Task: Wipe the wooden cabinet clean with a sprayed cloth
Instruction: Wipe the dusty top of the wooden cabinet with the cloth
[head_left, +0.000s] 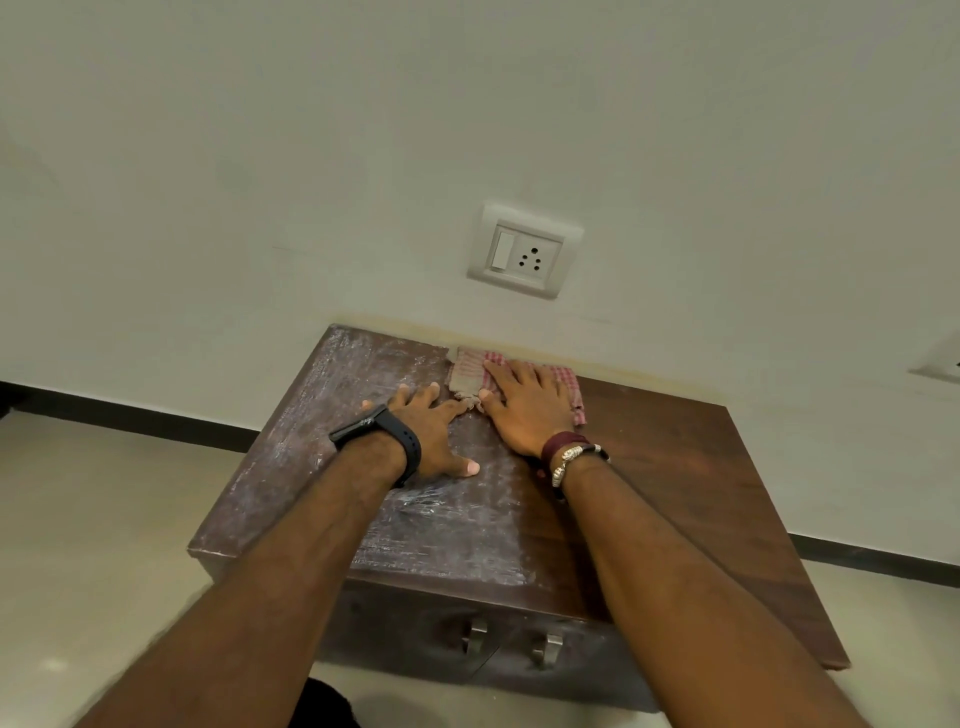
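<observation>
The right hand (524, 410) lies flat, palm down and fingers spread, pressing a checked cloth (470, 370) against the top of the cabinet (675, 467); it is not gripping the cloth, only pinning it under the palm and fingers. The cloth pokes out past the fingertips and to both sides of the hand, right at the back edge where the cabinet meets the wall. Just to its left, the left hand (431, 431) also rests open and flat on the wood, bracing, with its fingertips almost touching the cloth's frayed corner (a dark watch sits on that wrist, beaded bands on the other). Under and to the left of the left hand the wood is pale and streaked with dust; to the right of the right hand it looks darker and cleaner. Nearer the person than both hands, two metal handles (511, 642) show on the front. This looks like mid-wipe, roughly half done. The next move likely calls for dragging the cloth leftward or back toward the body across the dusty patch, keeping pressure even.
</observation>
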